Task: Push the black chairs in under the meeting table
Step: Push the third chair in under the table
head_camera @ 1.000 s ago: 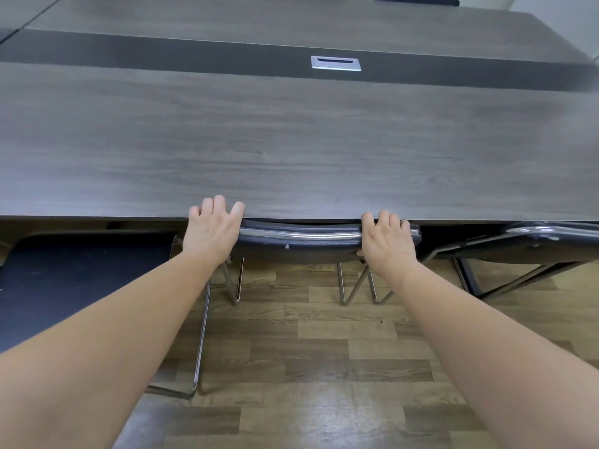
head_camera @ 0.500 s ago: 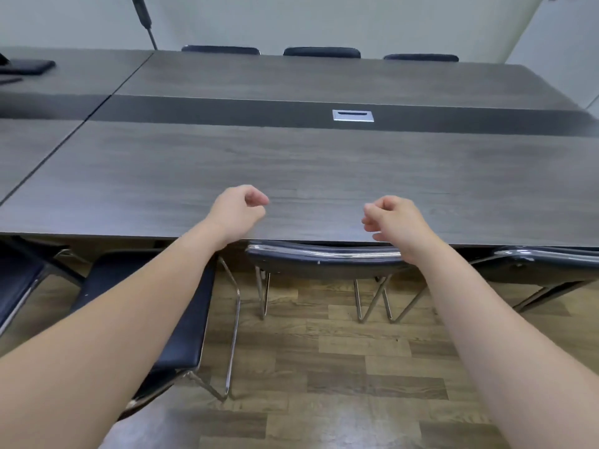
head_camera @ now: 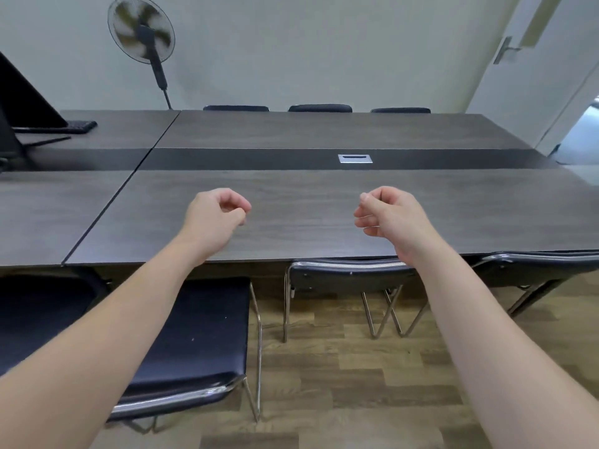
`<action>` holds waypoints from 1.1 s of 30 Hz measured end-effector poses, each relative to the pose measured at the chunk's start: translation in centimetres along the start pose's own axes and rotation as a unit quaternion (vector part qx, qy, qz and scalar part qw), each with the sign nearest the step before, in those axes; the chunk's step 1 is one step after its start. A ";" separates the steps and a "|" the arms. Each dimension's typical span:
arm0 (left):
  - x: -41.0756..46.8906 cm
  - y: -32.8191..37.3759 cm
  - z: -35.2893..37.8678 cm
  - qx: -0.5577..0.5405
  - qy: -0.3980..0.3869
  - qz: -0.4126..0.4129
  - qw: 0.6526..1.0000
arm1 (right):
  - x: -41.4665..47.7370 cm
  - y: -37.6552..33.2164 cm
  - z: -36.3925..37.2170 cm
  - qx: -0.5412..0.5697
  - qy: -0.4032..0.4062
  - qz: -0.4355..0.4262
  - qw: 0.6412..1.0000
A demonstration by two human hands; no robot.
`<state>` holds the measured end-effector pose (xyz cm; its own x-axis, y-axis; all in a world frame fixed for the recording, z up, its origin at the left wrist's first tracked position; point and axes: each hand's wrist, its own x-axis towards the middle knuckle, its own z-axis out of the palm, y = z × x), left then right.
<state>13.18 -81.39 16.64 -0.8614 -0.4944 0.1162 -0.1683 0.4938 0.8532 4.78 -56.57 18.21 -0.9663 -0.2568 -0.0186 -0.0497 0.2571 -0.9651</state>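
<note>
The dark wood meeting table (head_camera: 308,202) fills the middle of the view. A black chair (head_camera: 350,275) with a chrome frame is tucked under its near edge, only the backrest top showing. Another black chair (head_camera: 544,264) is tucked in at the right. To the left a black chair (head_camera: 201,332) stands pulled out, its seat fully in view. A further black chair (head_camera: 39,306) sits at the far left, partly hidden by my arm. My left hand (head_camera: 215,215) and my right hand (head_camera: 392,218) hover above the table edge, fingers loosely curled, holding nothing.
Three black chair backs (head_camera: 319,108) line the far side of the table. A standing fan (head_camera: 141,29) is by the back wall. A monitor and keyboard (head_camera: 76,125) sit on the adjoining table at left. A door (head_camera: 531,69) is at the right. Wood floor lies below.
Both hands have let go of the middle chair's backrest, lifted above the table edge and curled. The view has tilted up and back, revealing the pulled-out chair on the left.
</note>
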 end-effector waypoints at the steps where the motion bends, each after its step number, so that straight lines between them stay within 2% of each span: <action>1: -0.4 0.1 -1.4 0.004 -0.003 0.012 1.000 | -0.9 -0.7 0.9 -0.002 0.004 -0.007 1.000; 9: -2.4 -2.3 -10.7 0.020 -0.010 0.040 0.999 | -7.2 -4.2 9.2 -0.008 0.021 -0.022 1.000; 14: -3.8 -3.9 -13.9 0.068 -0.033 0.045 0.996 | -9.5 -5.7 12.0 -0.014 0.015 -0.026 0.999; 21: -6.6 -7.2 -19.4 0.069 0.003 0.014 0.997 | -12.2 -7.3 17.3 -0.031 -0.031 -0.030 0.999; 27: -7.5 -11.1 -25.2 0.076 0.014 0.016 0.997 | -14.1 -8.7 24.0 -0.043 -0.053 -0.045 0.997; 33: -5.3 -15.4 -32.2 0.096 -0.020 0.032 0.995 | -14.7 -10.4 32.7 -0.043 -0.023 -0.038 0.998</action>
<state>35.75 -109.40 19.29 -0.8910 -0.4304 0.1446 -0.1970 0.6534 0.7309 27.74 -85.97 20.00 -0.9462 -0.3212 0.0395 -0.1457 0.3138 -0.9382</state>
